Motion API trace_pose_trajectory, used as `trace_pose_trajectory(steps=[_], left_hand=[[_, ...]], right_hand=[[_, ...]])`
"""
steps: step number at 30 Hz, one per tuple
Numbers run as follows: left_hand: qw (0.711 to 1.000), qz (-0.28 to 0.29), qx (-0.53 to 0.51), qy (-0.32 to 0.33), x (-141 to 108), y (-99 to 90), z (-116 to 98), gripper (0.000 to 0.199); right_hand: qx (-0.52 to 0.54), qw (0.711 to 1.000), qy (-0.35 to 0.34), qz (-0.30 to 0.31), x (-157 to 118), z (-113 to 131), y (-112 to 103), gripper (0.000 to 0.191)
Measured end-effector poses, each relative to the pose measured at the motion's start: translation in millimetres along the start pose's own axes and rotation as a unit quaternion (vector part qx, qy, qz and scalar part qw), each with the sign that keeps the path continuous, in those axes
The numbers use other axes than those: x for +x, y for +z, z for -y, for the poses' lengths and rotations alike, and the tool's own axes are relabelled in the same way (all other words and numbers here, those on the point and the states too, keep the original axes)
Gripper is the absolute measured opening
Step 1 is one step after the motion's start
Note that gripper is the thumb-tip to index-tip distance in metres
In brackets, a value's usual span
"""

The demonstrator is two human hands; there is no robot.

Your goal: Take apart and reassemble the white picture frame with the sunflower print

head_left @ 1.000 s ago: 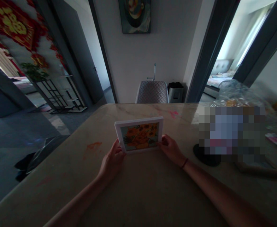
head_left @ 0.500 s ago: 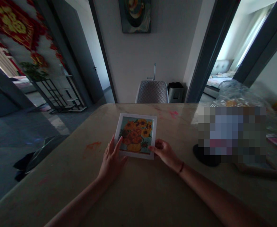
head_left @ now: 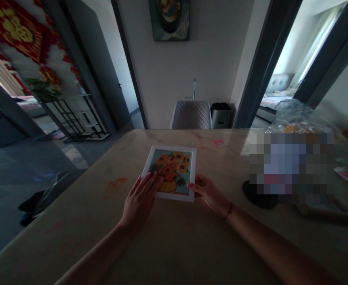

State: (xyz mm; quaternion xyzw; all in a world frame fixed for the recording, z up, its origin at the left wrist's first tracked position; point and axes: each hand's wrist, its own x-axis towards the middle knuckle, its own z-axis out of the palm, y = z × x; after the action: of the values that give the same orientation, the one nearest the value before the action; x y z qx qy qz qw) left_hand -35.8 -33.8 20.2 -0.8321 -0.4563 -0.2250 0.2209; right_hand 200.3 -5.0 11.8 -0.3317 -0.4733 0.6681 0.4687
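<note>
A white-framed sunflower picture (head_left: 174, 170) is held over the middle of the table (head_left: 174, 245), tilted slightly. My left hand (head_left: 141, 198) lies flat on its lower left corner, fingers stretched over the picture's surface. At the lower right edge, my right hand (head_left: 206, 192) pinches the frame, thumb on the front and the other fingers behind it, partly hidden. A thin dark band circles my right wrist.
On the right of the table are a round black base (head_left: 259, 194), a blurred-out object and clear plastic wrapping (head_left: 299, 114). Beyond the far edge stand a quilted chair (head_left: 192, 114) and a bin (head_left: 220, 115). Orange and pink stains mark the tabletop.
My left hand has moved right and flattened onto the picture's lower left part. The frame's top edge has dropped a little, so it lies flatter. My right hand keeps its grip.
</note>
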Motion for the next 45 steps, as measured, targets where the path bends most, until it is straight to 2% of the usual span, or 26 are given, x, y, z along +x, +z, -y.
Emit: trace_pose_trajectory(steps=[7, 12, 17, 19, 23, 28, 30, 33, 34, 36, 40, 45], left_hand=[[0.998, 0.002, -0.066, 0.022, 1.8, -4.8, -2.9, 0.041], [0.993, 0.015, -0.113, 0.013, -0.5, -3.6, -2.3, 0.038], [0.987, 0.001, -0.151, 0.051, -3.4, -3.4, -3.0, 0.038], [0.983, 0.004, -0.167, 0.073, -3.7, -3.8, -3.9, 0.037], [0.976, 0.035, -0.201, 0.077, -3.8, -4.4, -4.8, 0.035], [0.965, 0.021, -0.262, 0.015, -7.3, -1.9, -5.6, 0.030], [0.957, 0.021, -0.286, -0.028, -9.2, -0.8, -9.5, 0.028], [0.939, 0.015, -0.297, -0.171, -9.6, -1.1, -21.8, 0.026], [0.925, 0.009, -0.297, -0.236, -8.7, -1.7, -26.8, 0.027], [0.891, -0.006, -0.326, -0.317, -5.6, -2.9, -35.4, 0.031], [0.841, -0.040, -0.403, -0.358, 0.1, -0.9, -40.2, 0.038], [0.816, -0.057, -0.444, -0.366, -1.1, 6.2, -33.5, 0.038]], right_hand=[[-0.003, 1.000, -0.022, -0.003, -3.2, 3.4, 3.2, 0.029], [-0.002, 0.996, -0.045, -0.075, 6.8, -4.7, -7.1, 0.031], [-0.010, 0.982, -0.125, -0.144, 14.7, -8.6, -24.2, 0.031], [-0.008, 0.980, -0.143, -0.141, 14.4, -8.5, -28.5, 0.039], [0.003, 0.990, -0.106, -0.092, 12.5, -8.0, -30.9, 0.042], [-0.013, 0.991, -0.094, -0.090, 15.5, -7.5, -30.5, 0.040], [-0.014, 0.990, -0.098, -0.096, 17.8, -8.0, -30.7, 0.035], [-0.055, 0.989, -0.105, -0.091, 20.7, -10.2, -30.0, 0.029], [-0.076, 0.987, -0.109, -0.087, 21.4, -11.2, -29.5, 0.029], [-0.116, 0.982, -0.125, -0.075, 22.1, -12.7, -28.1, 0.032], [-0.161, 0.976, -0.141, -0.029, 19.7, -13.9, -24.5, 0.046], [-0.162, 0.977, -0.139, 0.004, 13.2, -13.9, -19.6, 0.052]])
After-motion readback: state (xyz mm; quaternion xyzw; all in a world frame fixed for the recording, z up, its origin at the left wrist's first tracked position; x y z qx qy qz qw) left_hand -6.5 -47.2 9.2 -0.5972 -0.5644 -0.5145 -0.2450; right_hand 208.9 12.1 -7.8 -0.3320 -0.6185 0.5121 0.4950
